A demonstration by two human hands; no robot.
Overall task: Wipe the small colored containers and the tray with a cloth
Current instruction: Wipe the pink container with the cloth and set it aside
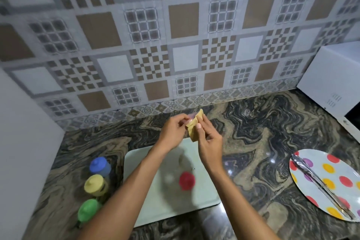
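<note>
Over the swirled stone counter, the left hand and right hand both pinch a tan cloth round something pinkish, seemingly a container mid-wipe, above the tray; next, probably, the red container on it needs lifting; three capped containers stand left, a dotted plate right, patterned tiles behind

The scene is lit evenly and fairly brightly from overhead. A soft grey shadow is cast on the tray at 6 o'clock, beneath the arms. Small white glints are reflected off the polished countertop toward 5 o'clock. Motion blur is spread over most of the frame: the wall tiles at 12 o'clock are smeared and the red container is softened. The left hand, right hand and cloth are rendered somewhat sharper. Tile lines are bowed by wide-angle distortion at 9 and 3 o'clock.
</note>
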